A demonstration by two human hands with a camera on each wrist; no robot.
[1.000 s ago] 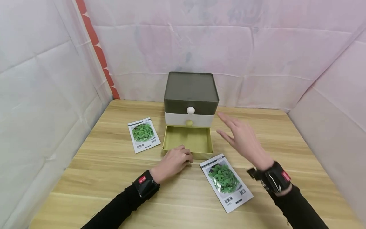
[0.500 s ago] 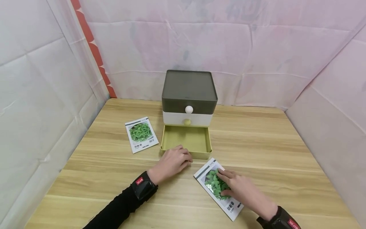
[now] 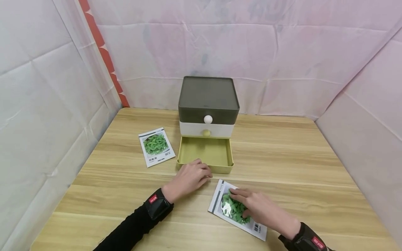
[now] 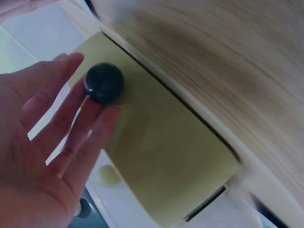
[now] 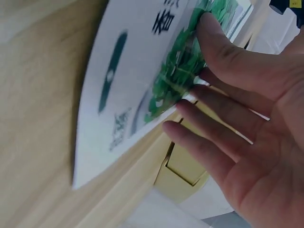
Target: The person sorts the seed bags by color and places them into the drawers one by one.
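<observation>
A white seed packet picturing green pods lies flat before the open yellow-green drawer.

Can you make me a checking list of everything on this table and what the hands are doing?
Surface: wooden table, light grain.
Job's things: near seed packet lies flat; bottom drawer pulled open.
Clutter: second seed packet left of the drawer box.
Grips: left hand at the drawer's dark knob; right hand presses flat fingers on the near packet.
Cables: nothing seen.
Surroundings: pale padded sheets on three sides.
</observation>
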